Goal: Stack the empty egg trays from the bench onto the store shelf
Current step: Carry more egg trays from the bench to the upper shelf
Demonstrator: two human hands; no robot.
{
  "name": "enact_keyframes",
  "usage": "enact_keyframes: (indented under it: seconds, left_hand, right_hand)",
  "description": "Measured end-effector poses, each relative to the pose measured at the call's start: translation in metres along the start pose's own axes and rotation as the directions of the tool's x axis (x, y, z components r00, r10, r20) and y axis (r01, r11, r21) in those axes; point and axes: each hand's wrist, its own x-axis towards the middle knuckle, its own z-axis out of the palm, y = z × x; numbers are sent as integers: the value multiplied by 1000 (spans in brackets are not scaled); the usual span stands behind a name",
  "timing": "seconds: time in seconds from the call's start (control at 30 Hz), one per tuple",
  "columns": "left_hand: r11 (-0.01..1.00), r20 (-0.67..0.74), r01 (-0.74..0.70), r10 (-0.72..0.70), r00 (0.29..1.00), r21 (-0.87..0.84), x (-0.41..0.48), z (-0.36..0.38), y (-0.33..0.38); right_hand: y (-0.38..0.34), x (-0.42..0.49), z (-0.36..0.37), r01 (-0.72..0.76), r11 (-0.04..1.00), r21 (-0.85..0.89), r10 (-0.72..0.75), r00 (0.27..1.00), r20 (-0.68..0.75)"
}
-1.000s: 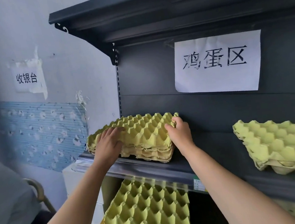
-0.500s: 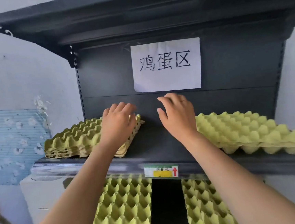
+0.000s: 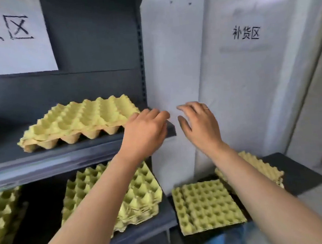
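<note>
While left hand [image 3: 145,131] and right hand [image 3: 199,124] hover spread, empty, egg trays [image 3: 206,205] on worktop [image 3: 301,173] at 5 o'clock look light, crushable pulp — grip opposite edges.

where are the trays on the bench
Head view, lower right: the trays lie on the black bench, right of the shelf, beneath the right forearm.

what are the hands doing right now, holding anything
Left hand: open, fingers loosely curved, holding nothing.
Right hand: open, fingers spread, holding nothing.
</note>
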Motion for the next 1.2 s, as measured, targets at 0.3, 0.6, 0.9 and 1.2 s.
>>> enact_keyframes:
  seconds: [0.3,0.6,0.9,1.2]
  left_hand:
    - [956,129,-190,222,966,-222,46,147,122]
    - [902,410,-27,223,885,-431,86,333,186]
    - [903,665,131,197,721,-409,106,470,257]
    - [866,889,466,-59,454,-181,96,567,330]
  right_hand:
    - [188,-82,-7,-214,945,-248,271,936,223]
    - [339,-121,38,-264,883,-389,426,798,426]
    - [497,-155,59,-354,832,-427,553,589,589]
    - [647,-201,88,-465,783,-412,568,268,778]
